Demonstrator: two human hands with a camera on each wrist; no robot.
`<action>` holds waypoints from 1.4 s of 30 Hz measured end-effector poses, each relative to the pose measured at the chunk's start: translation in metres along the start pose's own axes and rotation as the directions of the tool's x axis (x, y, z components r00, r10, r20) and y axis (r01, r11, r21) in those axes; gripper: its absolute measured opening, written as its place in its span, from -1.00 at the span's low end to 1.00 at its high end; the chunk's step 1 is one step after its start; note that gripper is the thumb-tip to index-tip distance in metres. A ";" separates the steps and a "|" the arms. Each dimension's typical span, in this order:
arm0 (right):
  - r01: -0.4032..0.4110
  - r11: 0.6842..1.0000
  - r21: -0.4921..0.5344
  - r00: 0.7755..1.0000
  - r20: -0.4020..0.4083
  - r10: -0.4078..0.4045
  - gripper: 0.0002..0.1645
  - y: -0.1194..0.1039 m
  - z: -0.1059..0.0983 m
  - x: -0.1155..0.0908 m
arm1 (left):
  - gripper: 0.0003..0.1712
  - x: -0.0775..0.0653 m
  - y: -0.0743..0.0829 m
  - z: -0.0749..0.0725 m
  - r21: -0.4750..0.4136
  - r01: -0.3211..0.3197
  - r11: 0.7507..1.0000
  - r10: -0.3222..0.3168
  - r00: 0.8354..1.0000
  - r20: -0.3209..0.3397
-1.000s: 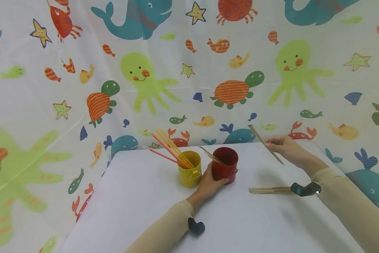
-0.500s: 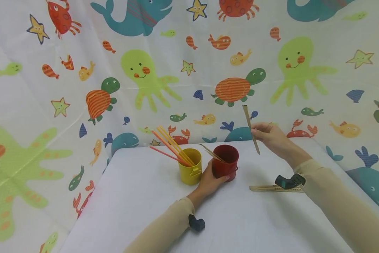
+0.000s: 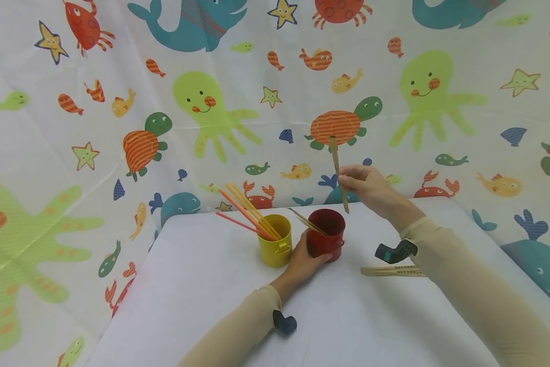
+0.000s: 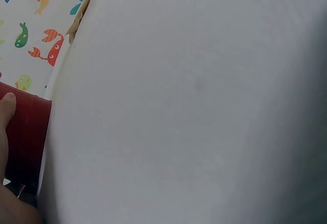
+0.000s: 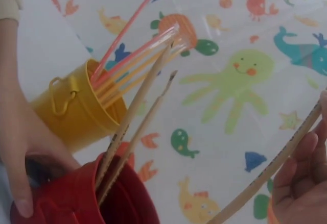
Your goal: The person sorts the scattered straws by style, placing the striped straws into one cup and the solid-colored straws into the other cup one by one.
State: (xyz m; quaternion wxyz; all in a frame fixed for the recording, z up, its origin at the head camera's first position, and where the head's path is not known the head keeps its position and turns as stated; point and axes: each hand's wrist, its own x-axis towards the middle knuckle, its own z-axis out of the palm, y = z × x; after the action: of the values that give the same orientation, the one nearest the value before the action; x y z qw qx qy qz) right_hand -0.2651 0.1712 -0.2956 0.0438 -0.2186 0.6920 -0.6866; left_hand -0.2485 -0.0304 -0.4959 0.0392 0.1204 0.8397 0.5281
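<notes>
My left hand [image 3: 303, 261] grips the side of a red metal bucket [image 3: 324, 246] standing on the table, its thumb along the near side. Two slim tan sticks with dark print [image 5: 134, 106] lean inside this bucket. My right hand [image 3: 367, 184] pinches another tan printed stick [image 3: 335, 154] between thumb and fingertips, nearly upright. Its lower end hangs in the air by the bucket's far right rim in the head view. In the left wrist view only part of the red bucket [image 4: 28, 137] and the thumb show.
Left of the red bucket stands a yellow bucket [image 3: 271, 254] holding several orange and yellow straws [image 3: 243, 206] in clear plastic. More tan sticks [image 3: 387, 271] lie on the white table [image 3: 187, 285] at the right. A cloth printed with sea animals [image 3: 256, 168] hangs behind.
My right hand has carried the stick leftward and up, from the right of the table to near the red bucket, turning it more upright. The left hand has kept its grip.
</notes>
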 end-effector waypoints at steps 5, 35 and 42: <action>-0.026 1.000 -0.008 1.000 -0.007 0.026 -0.79 0.006 0.008 0.007 | 0.04 0.000 0.000 -0.001 -0.008 -0.001 1.000 0.001 1.000 0.004; -0.245 0.870 -0.429 0.970 -0.107 0.220 -0.72 0.084 0.047 0.026 | 0.01 -0.001 0.002 -0.003 0.026 -0.050 0.998 0.049 0.999 0.018; -0.168 0.849 -0.501 0.985 -0.062 0.159 -0.77 0.087 0.050 0.026 | -0.01 0.000 0.002 -0.003 0.030 -0.055 0.998 0.054 0.998 0.028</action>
State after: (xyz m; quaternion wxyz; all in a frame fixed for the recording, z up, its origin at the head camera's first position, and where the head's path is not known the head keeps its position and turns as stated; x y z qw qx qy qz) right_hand -0.2919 0.1116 -0.3763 0.0371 -0.1564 0.8637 -0.4776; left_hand -0.2484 -0.0324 -0.4926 0.0343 0.1508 0.8436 0.5143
